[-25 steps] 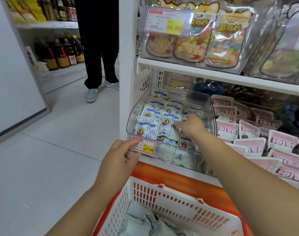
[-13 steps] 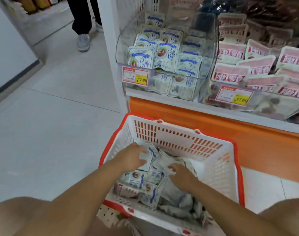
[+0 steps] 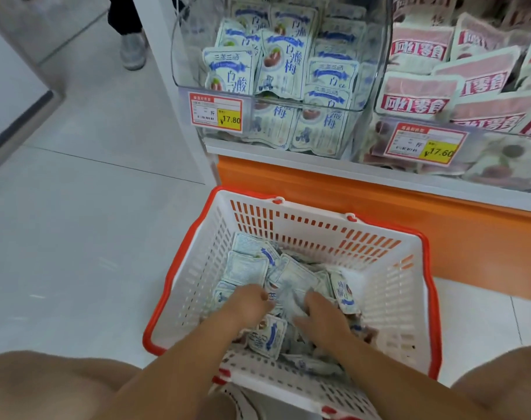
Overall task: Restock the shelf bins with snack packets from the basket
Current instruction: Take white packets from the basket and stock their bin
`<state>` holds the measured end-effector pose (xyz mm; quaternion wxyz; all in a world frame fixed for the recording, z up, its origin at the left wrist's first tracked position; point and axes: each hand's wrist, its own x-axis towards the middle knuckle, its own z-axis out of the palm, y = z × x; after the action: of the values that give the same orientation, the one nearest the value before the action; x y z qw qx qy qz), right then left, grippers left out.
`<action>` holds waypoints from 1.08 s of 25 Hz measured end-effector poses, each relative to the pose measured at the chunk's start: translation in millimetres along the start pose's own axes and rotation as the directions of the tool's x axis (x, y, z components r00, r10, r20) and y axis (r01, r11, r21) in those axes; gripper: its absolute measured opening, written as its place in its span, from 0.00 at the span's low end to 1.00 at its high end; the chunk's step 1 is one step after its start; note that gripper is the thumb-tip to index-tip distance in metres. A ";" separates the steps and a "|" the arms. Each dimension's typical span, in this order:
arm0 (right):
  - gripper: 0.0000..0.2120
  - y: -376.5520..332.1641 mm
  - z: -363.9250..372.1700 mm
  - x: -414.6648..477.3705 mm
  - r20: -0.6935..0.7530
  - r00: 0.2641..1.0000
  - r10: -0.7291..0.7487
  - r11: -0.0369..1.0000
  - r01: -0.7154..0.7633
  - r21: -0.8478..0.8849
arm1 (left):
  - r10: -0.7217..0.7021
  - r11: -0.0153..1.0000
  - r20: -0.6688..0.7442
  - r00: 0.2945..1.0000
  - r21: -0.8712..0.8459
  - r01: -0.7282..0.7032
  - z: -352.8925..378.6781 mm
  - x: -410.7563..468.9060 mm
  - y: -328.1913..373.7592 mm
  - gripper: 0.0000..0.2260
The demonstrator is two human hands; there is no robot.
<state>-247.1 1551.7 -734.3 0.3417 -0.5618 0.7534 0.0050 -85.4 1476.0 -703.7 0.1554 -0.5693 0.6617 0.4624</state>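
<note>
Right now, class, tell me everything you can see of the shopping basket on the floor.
The basket looks like white plastic, with slotted walls, an orange-red rim and small red clips on its far edge. It stands upright on the pale tiled floor in front of the orange shelf base; whether they touch is unclear. Blue-and-white snack packets lie jumbled across its bottom. The left hand and right hand reach into the pile; their grip is unclear.
</note>
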 end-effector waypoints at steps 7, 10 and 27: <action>0.05 -40.2 -31.1 -37.8 -0.301 0.927 -0.221 0.847 0.336 0.412 | 0.119 0.343 0.120 0.986 -0.937 0.072 -19.5 -34.2 28.4 0.10; 0.06 -49.1 -59.0 -45.2 -0.342 0.939 0.016 0.657 0.248 0.712 | 0.186 0.274 0.093 0.978 -0.961 0.039 -30.7 -45.7 24.7 0.14; 0.19 -91.3 -200.4 -97.5 -0.161 0.972 -0.171 0.275 0.205 0.940 | 0.332 0.375 -0.398 0.855 -0.776 -0.507 -114.2 -123.8 90.7 0.17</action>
<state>-258.4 1521.9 -495.6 0.5946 -0.3353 0.5429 -0.4891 -92.5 1454.5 -513.7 -0.3308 -0.4189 0.4739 0.7004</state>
